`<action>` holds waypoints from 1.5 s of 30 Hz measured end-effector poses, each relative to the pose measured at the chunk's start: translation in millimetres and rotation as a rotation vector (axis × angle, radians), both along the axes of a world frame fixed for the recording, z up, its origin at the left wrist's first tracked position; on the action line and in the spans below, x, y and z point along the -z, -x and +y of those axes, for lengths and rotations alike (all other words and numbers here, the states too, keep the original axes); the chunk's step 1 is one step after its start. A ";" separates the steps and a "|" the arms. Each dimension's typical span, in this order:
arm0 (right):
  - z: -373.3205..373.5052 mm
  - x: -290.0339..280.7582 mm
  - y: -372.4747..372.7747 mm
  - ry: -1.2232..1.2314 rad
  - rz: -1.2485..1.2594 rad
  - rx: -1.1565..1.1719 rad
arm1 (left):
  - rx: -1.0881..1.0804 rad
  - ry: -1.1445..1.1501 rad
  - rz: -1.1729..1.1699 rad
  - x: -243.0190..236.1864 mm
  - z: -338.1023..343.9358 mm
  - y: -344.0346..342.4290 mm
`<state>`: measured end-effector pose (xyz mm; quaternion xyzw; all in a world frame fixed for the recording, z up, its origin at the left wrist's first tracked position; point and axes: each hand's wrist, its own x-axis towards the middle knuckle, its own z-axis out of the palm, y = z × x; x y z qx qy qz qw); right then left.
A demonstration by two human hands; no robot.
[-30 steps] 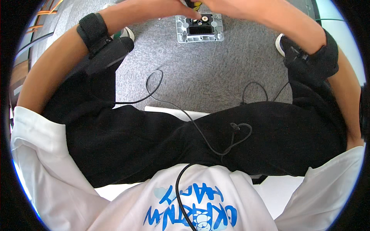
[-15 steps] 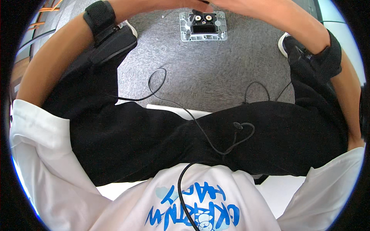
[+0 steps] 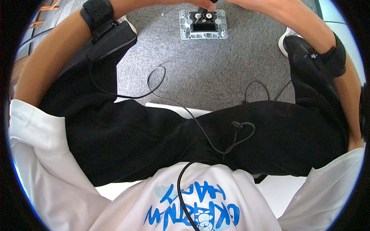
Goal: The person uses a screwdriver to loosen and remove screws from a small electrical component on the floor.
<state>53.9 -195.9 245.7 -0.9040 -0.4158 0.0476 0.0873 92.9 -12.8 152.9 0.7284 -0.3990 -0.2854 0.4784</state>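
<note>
While both hands reach the top edge of the view, a light grey, roughly rectangular frame [image 3: 204, 35] lies at 12 o'clock on the grey carpet [image 3: 200, 69], between the person's feet. It looks hard, its rim broken by hollows and rounded fittings. Set inside it, a black block [image 3: 204, 27] carries 2 pale round pieces [image 3: 209, 16] side by side, a smaller round piece toward 6 o'clock from that pair, and a dark rectangle below.

The left hand [image 3: 189, 1] is at the frame's 12 o'clock side, fingertips beside a dark item [image 3: 202, 10] overlapping the block's upper part; whether it grips this cannot be told. The right hand [image 3: 241, 2], toward 1 o'clock from the frame, is cut off, so its state cannot be told.
</note>
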 end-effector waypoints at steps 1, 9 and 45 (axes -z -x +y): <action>-0.1 -6.0 4.7 0.004 0.052 0.035 | 0.003 0.005 0.002 1.3 -2.7 0.3; -6.1 12.5 -5.9 -0.059 -0.031 -0.091 | -0.023 -0.085 -0.081 -0.5 -1.6 2.8; -8.0 21.1 -2.8 -0.032 -0.070 -0.129 | 0.026 -0.144 -0.226 3.2 -4.0 6.1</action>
